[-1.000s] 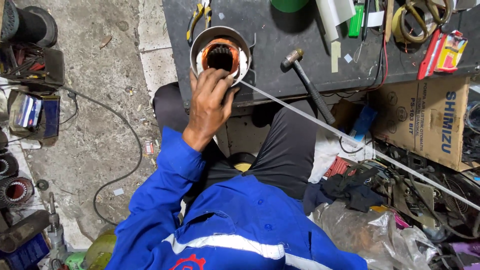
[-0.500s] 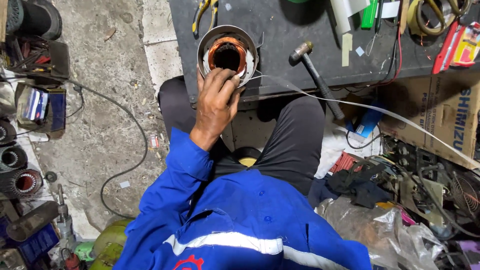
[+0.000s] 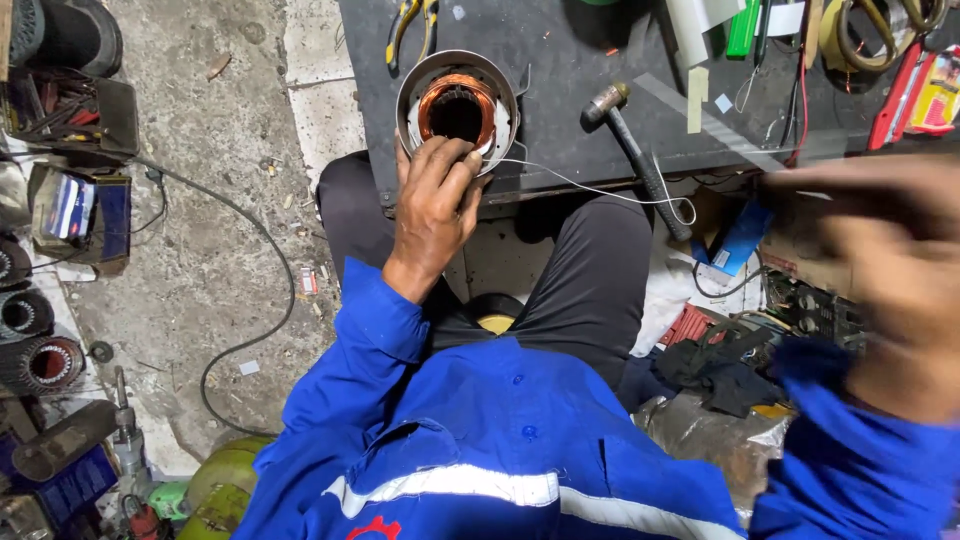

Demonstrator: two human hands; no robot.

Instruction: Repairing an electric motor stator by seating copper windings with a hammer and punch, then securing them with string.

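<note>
Stator (image 3: 457, 102) with copper windings sits on the dark bench (image 3: 560, 60) right under our left hand (image 3: 432, 205), fingers curled onto its rim pinching a thin white string (image 3: 590, 186); our blurred right hand (image 3: 880, 260), grip unclear, is well apart.

Beneath me the concrete floor (image 3: 200, 200) is rough, grey and littered with scraps; a black cable (image 3: 255, 330) snakes across it; a pale tile strip (image 3: 320, 100) runs beside my dark workbench (image 3: 570, 60), its top dusty and scuffed; at my left sit old motor windings (image 3: 40, 365) and a box of tools (image 3: 70, 115); the light is flat and even.
</note>
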